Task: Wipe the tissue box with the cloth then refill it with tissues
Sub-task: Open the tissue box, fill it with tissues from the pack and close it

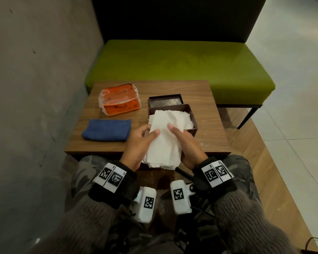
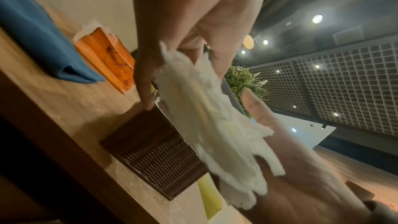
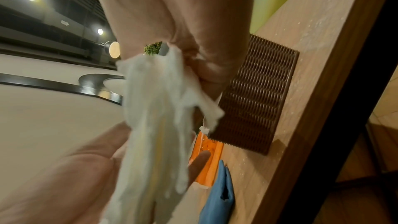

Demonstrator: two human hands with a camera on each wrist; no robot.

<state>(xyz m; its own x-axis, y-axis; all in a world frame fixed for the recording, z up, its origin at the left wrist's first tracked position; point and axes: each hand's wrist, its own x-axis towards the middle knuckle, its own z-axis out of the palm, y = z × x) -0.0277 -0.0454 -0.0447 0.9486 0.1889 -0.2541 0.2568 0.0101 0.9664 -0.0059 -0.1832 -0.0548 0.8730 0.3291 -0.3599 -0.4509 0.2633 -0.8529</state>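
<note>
Both hands, left hand (image 1: 136, 145) and right hand (image 1: 188, 145), clasp a stack of tissues (image 1: 165, 142) at the open tissue box (image 1: 191, 114), table (image 1: 206, 99) centre. Blue cloth (image 1: 106, 130) at nine o'clock. Wrist views alone show the box's woven side (image 2: 155, 156). Green bench (image 1: 173, 61) at twelve.

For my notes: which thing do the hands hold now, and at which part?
A stack of white tissues: the left hand grips its left edge, the right hand its right edge.

Left hand (image 1: 139, 143) and right hand (image 1: 188, 145) side by side, thumbs up, fingers (image 1: 174, 130) curled inward.
</note>
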